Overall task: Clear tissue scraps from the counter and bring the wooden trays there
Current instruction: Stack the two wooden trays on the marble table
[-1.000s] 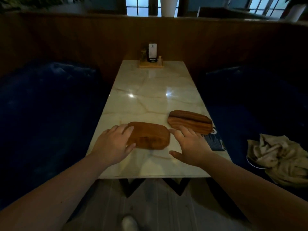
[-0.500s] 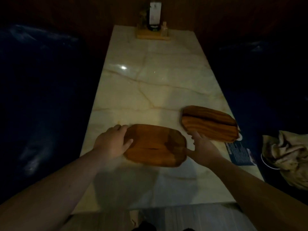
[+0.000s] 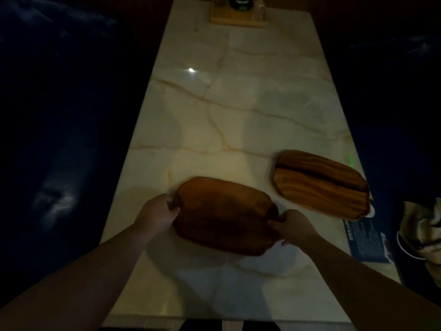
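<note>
Two wooden trays lie on a pale marble table (image 3: 214, 111). The near wooden tray (image 3: 224, 216) is dark brown and sits in front of me. My left hand (image 3: 156, 215) grips its left end and my right hand (image 3: 292, 226) grips its right end. The far wooden tray (image 3: 319, 183), lighter and striped, lies to the right near the table's right edge, apart from both hands. No tissue scraps show on the table.
A wooden condiment holder (image 3: 238, 17) stands at the far end. A blue leaflet (image 3: 365, 240) lies at the right edge. Dark blue bench seats (image 3: 59, 139) flank the table; crumpled beige cloth (image 3: 424, 235) lies on the right seat.
Both hands have closed onto the two ends of the near tray. My view has dropped lower and closer over the table.
</note>
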`<act>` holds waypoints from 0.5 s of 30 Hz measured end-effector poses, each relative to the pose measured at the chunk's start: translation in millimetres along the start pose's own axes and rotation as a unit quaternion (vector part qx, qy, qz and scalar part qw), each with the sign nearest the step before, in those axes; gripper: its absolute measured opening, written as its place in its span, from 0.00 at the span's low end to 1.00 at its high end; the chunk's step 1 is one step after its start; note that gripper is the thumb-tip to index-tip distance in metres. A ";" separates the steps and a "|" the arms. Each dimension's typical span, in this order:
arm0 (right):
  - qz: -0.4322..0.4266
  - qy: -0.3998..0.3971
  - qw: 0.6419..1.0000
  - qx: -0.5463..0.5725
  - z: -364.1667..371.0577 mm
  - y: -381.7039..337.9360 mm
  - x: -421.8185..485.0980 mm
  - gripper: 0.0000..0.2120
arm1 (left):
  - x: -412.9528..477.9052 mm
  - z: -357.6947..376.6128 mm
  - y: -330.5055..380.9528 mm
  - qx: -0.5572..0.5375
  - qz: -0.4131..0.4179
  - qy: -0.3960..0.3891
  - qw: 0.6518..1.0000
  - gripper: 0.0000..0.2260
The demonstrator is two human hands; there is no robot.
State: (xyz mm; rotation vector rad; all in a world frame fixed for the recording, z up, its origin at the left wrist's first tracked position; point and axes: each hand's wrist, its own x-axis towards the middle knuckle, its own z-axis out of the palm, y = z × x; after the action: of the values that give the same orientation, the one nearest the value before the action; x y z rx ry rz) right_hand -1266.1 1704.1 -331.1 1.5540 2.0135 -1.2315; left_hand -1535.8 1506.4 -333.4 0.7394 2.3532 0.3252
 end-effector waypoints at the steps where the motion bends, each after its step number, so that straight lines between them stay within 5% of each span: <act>1: -0.004 -0.007 1.000 0.010 -1.3 1.2 2.0 0.14 | 0.3 2.2 1.4 -0.020 -0.014 0.001 1.000 0.15; 7: -0.009 -0.042 0.991 0.130 -21.8 21.3 3.4 0.10 | -3.8 4.7 15.2 -0.174 -0.081 0.018 0.981 0.07; 15: -0.050 0.012 0.973 0.224 -91.2 78.0 13.9 0.12 | -0.9 18.7 110.9 -0.226 -0.039 0.043 0.972 0.04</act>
State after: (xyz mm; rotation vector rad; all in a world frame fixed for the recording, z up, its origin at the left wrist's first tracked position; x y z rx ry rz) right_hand -1178.5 1786.8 -321.7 1.6761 1.9378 -1.8119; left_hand -1476.0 1596.6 -302.6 0.4179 2.2571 0.8371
